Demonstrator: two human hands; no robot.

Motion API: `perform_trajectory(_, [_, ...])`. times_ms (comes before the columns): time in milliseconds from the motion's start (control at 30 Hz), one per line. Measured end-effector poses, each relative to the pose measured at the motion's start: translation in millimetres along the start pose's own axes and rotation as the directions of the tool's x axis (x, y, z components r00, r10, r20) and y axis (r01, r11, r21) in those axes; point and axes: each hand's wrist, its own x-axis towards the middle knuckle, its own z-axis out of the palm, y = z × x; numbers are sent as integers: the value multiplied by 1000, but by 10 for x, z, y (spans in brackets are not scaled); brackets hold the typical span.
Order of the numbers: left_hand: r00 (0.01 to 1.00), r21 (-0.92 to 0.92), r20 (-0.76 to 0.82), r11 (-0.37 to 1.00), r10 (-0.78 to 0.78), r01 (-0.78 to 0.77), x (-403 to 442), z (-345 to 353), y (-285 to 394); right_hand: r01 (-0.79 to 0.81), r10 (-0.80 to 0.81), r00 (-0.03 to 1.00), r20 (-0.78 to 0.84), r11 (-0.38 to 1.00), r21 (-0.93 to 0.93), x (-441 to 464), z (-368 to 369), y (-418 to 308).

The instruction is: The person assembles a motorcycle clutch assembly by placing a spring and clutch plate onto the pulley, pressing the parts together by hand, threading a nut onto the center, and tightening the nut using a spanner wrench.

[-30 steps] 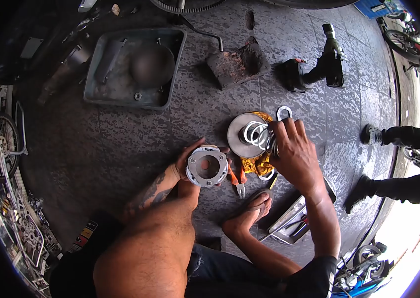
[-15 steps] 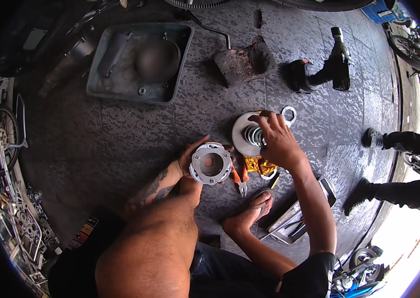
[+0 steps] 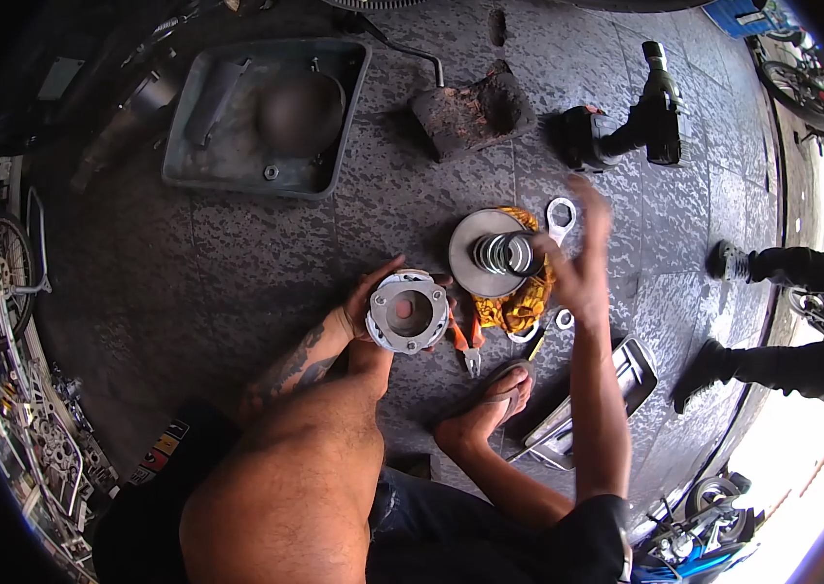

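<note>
My left hand (image 3: 363,294) is wrapped round a round metal part (image 3: 408,312) with three bolts and a hole in its middle. A coil spring (image 3: 503,254) stands on a grey metal disc (image 3: 470,255), which lies over a yellow patterned cloth (image 3: 515,306). Just right of the spring is my right hand (image 3: 582,265), slightly blurred, its fingers apart and nothing in them. Beyond it lies a ring-ended spanner (image 3: 561,218). Pliers with orange handles (image 3: 471,348) rest on the floor below the cloth.
A grey tray (image 3: 171,146) holding parts and a nut sits at the upper left. Behind the disc is a rough dark block (image 3: 460,122). An impact wrench (image 3: 663,112) lies upper right, a long metal tray (image 3: 638,394) lower right. Another person's legs (image 3: 772,378) stand at the right.
My right hand has let go of the spring and moved away to the right. The spring now stands free on the disc. My left hand still holds the round part.
</note>
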Motion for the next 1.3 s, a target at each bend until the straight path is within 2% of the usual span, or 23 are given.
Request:
perform_trajectory(33, [999,29,48,1000,9,-11,-12,39,9,-232,279,935,-221,949,214,-119,-35,162])
perform_trajectory(67, [995,58,96,998,19,-24,-17,61,16,-378,556,750,-358,805,458,-279,-50,358])
perform_trajectory(133, [998,59,62,998,4,-8,-24,30,-9,-635,690,720,-72,697,332,-625,53,818])
perform_trajectory(167, [996,40,85,999,3,-7,-30,65,-27,-565,574,812,-111,819,105,-777,155,791])
perform_trajectory(200, [994,28,113,1000,7,-10,-10,89,-13,-450,437,892,-115,883,-131,-872,282,713])
perform_trajectory(267, [991,20,136,1000,19,-22,15,42,-46,-456,419,886,-200,866,-205,-989,411,645])
perform_trajectory(333, [995,51,40,995,89,-91,-17,29,-85,-458,394,884,-253,838,-296,-939,420,449])
perform_trajectory(400, [994,36,-1,994,107,-107,0,58,-67,-433,408,898,-167,885,-170,-885,445,444])
perform_trajectory(433, [993,27,-12,993,119,-119,25,73,-62,-518,516,854,-70,855,-14,-851,507,478])
perform_trajectory(467, [991,17,-23,991,135,-134,47,87,-59,-503,501,864,-46,859,-92,-830,572,489])
perform_trajectory(533, [990,42,-42,990,134,-132,122,79,2,-568,584,812,26,799,-198,-776,675,503])
perform_trajectory(567, [992,57,-28,991,123,-122,157,59,25,-585,593,803,61,804,-107,-791,729,632])
perform_trajectory(667, [996,-3,-19,996,87,-87,201,20,93,-584,591,807,11,800,-139,-815,889,683])
perform_trajectory(700, [995,3,-32,996,94,-94,205,36,108,-506,500,860,-105,807,-303,-831,921,641])
perform_trajectory(800, [994,54,-12,992,111,-110,211,60,130,-552,561,827,-40,795,-251,-819,906,660])
perform_trajectory(867, [996,17,-17,996,93,-93,190,-4,103,-526,534,844,-47,808,-265,-834,893,681])
perform_trajectory(933, [996,9,-47,997,77,-77,157,8,93,-620,620,785,5,785,26,-772,837,629])
perform_trajectory(1000, [983,16,-177,998,56,-54,95,-47,77,-565,565,824,-30,825,9,-702,777,526])
perform_trajectory(1067, [973,16,-224,998,59,-57,25,-85,67,-542,540,840,44,838,61,-627,713,402])
perform_trajectory(1133, [980,-24,-188,998,57,-63,-9,-128,61,-560,558,828,60,829,9,-540,687,268])
perform_trajectory(1233, [992,-114,-117,992,46,-60,-31,-162,35,-452,443,889,111,889,70,-393,675,104])
perform_trajectory(1267, [994,-150,-103,987,43,-58,-31,-174,49,-424,402,900,170,898,120,-341,664,65])
perform_trajectory(1300, [995,-192,-89,980,34,-50,-23,-208,25,-414,388,894,224,906,83,-317,680,51])
